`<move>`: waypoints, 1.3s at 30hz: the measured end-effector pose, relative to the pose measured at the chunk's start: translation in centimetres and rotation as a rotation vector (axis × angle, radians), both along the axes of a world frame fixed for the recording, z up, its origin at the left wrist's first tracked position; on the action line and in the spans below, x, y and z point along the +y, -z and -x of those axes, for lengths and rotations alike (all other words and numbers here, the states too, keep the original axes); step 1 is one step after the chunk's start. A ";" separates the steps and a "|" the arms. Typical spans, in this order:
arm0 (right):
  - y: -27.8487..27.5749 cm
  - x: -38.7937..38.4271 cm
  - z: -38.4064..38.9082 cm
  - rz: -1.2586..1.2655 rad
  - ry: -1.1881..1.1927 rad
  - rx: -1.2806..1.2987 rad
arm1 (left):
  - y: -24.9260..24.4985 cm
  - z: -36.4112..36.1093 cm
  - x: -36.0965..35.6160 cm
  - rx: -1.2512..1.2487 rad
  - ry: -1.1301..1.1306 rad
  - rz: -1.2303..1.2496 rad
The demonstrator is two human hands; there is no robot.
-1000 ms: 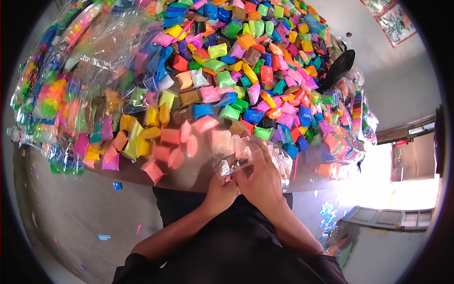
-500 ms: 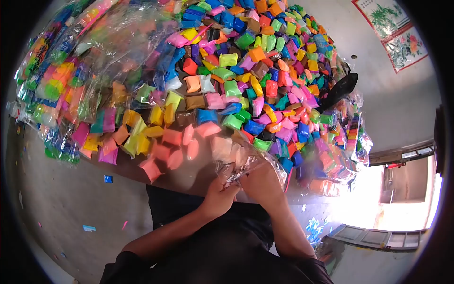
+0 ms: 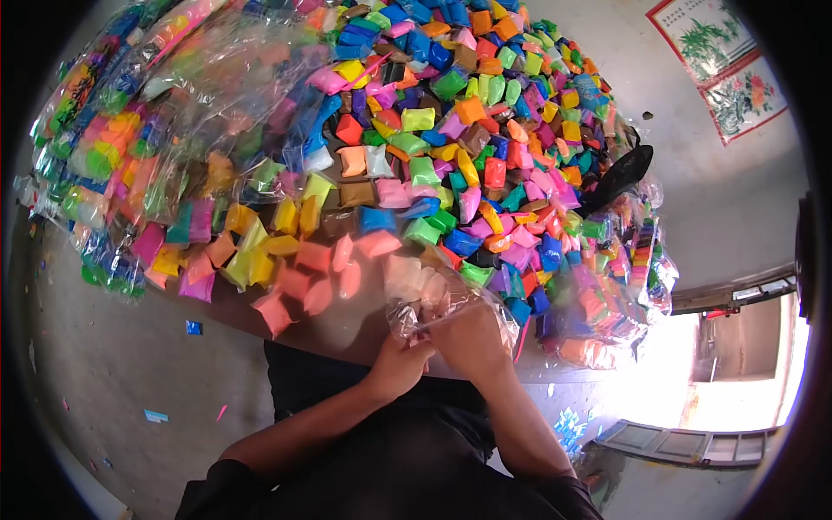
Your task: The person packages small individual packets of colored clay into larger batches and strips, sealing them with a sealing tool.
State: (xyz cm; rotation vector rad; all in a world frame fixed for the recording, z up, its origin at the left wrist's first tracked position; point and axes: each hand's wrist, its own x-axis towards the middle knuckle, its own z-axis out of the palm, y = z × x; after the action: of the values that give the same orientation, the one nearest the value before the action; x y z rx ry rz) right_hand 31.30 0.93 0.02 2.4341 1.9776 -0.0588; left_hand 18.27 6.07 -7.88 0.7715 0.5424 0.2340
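Observation:
A clear plastic bag (image 3: pixel 451 290) with several peach-coloured packets (image 3: pixel 418 282) in it lies at the table's near edge. My left hand (image 3: pixel 400 367) is closed on the gathered near edge of this bag, thumb on top. Close beside it, my right hand (image 3: pixel 470 341) is also closed on the bag; its fingertips are partly hidden by crinkled film. Left of the bag are several loose coral-pink packets (image 3: pixel 318 296), and a blue packet (image 3: pixel 377 219) sits just beyond them.
A large heap of small coloured packets (image 3: pixel 468 113) covers the table (image 3: pixel 351 325). Big clear bags of packets (image 3: pixel 208 95) lie at the left, and another filled bag (image 3: pixel 598 308) at the right. A black object (image 3: pixel 620 178) rests on the heap's right side. Scraps (image 3: pixel 194 328) dot the floor.
The bag's film has opened out between my hands, where it was bunched up before. My right hand has shifted slightly left. The loose packets lie as before.

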 end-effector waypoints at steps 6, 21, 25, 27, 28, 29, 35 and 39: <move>0.8 -0.1 0.4 -0.199 0.049 -0.022 | 0.7 0.8 -1.8 0.083 -0.053 -0.292; -1.1 -0.4 2.3 -0.146 0.361 0.224 | -2.1 1.6 -1.1 0.094 -0.116 -0.935; 0.9 -1.7 1.1 -0.067 0.018 -0.091 | -0.9 1.4 -1.1 0.093 -0.126 -1.132; 0.5 -2.0 1.5 -0.016 0.036 -0.071 | -1.5 1.3 -1.2 0.126 -0.132 -1.009; 0.0 -1.9 1.8 0.037 0.048 -0.053 | -2.0 1.3 -1.2 0.160 -0.144 -0.883; -0.5 -1.6 2.0 0.032 0.052 -0.052 | -1.5 1.2 -1.0 0.158 -0.139 -0.888; -2.8 -1.4 3.2 0.134 0.251 0.092 | -0.2 3.8 -0.3 0.162 -0.103 -1.031; -1.8 -6.8 5.2 -0.546 0.326 0.680 | -2.8 6.9 2.3 0.326 -0.148 -1.041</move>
State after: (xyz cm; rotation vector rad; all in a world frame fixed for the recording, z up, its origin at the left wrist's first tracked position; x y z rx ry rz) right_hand 26.11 -5.89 1.80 3.4461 1.9569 -0.4624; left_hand 11.33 8.35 -5.11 1.8029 0.7896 0.5494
